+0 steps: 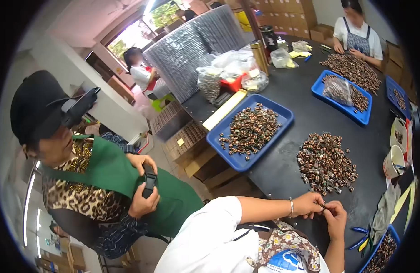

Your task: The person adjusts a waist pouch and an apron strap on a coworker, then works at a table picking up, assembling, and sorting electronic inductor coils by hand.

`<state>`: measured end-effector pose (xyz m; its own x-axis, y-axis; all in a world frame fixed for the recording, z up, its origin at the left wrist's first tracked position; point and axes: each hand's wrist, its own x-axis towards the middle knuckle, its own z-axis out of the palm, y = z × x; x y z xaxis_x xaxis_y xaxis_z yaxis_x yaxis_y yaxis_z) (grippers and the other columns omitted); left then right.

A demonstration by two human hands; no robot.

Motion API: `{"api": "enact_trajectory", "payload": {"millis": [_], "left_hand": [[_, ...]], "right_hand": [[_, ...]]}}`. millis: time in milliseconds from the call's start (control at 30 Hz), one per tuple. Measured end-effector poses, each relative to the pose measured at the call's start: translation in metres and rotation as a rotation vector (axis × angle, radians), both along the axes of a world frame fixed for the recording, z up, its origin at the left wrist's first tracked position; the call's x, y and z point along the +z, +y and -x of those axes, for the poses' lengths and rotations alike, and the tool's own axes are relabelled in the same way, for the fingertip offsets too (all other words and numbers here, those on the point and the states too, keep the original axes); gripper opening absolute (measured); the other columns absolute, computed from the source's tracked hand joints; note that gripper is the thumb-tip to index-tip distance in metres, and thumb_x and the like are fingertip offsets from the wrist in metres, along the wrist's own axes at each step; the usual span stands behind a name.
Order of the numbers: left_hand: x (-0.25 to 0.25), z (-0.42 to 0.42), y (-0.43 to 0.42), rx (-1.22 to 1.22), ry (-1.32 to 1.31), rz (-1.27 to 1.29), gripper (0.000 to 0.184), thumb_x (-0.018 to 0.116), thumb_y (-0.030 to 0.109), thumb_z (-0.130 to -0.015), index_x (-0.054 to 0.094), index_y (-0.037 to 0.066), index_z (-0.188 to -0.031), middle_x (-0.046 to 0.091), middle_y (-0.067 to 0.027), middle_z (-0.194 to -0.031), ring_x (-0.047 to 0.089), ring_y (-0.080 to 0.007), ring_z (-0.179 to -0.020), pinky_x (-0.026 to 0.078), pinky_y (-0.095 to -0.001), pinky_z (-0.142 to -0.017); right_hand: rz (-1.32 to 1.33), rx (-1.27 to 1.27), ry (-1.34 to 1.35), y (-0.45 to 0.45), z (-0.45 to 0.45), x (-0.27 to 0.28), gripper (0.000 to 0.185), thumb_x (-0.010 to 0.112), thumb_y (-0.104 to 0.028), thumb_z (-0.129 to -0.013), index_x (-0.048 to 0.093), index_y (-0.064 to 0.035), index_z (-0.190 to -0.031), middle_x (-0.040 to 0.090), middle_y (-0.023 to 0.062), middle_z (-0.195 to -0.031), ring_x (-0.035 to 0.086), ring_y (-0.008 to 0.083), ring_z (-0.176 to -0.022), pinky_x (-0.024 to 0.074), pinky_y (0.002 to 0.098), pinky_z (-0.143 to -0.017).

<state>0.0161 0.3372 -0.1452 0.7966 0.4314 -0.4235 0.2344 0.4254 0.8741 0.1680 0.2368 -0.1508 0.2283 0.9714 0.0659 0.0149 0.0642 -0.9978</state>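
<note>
Near the black table's front edge, my left hand (308, 204), with a bracelet on its wrist, is closed in a pinch on a small dark piece (323, 207). My right hand (335, 218) meets it at the fingertips, also closed on the same piece, whose details are too small to make out. Just beyond both hands lies a loose pile of small copper and dark metallic parts (327, 161). A blue tray (212, 142) holding similar parts stands to the left of the pile.
A person in a green apron (105, 159) stands close at left, holding a black buckle. Across the table (282, 104) another person (355, 36) sits by a larger pile. A second blue tray (365, 119), a cup (393, 161) and blue pens (358, 241) are at right.
</note>
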Motion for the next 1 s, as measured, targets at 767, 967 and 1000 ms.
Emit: {"api": "enact_trajectory", "payload": {"millis": [767,967,1000], "left_hand": [[-0.007,0.006,0.001,0.035,-0.025,-0.009,0.015,0.058,0.009,-0.080,0.051,0.003,-0.091,0.059,-0.0052,-0.072,0.053,-0.0088,-0.047,0.037,-0.0207,-0.036],[-0.011,0.002,0.003,0.062,-0.037,0.027,0.018,0.060,0.006,-0.076,0.051,0.000,-0.090,0.060,-0.0072,-0.070,0.053,-0.0109,-0.043,0.035,-0.0222,-0.032],[-0.009,0.003,0.003,0.040,-0.018,0.024,0.018,0.060,0.007,-0.076,0.051,0.001,-0.091,0.060,-0.0069,-0.070,0.053,-0.0109,-0.044,0.036,-0.0220,-0.032]], "right_hand": [[0.169,-0.027,0.176,-0.002,0.002,-0.017,0.016,0.058,0.007,-0.077,0.055,0.0002,-0.092,0.052,0.0040,-0.091,0.054,0.0103,-0.080,0.0442,0.0231,-0.073],[0.105,-0.037,0.110,-0.002,0.005,-0.021,0.014,0.058,0.006,-0.077,0.056,0.0003,-0.090,0.056,0.0042,-0.087,0.054,0.0104,-0.079,0.0446,0.0229,-0.071],[0.107,-0.038,0.110,-0.002,0.004,-0.021,0.014,0.058,0.006,-0.077,0.056,0.0003,-0.090,0.056,0.0042,-0.087,0.054,0.0104,-0.079,0.0446,0.0229,-0.071]]}}
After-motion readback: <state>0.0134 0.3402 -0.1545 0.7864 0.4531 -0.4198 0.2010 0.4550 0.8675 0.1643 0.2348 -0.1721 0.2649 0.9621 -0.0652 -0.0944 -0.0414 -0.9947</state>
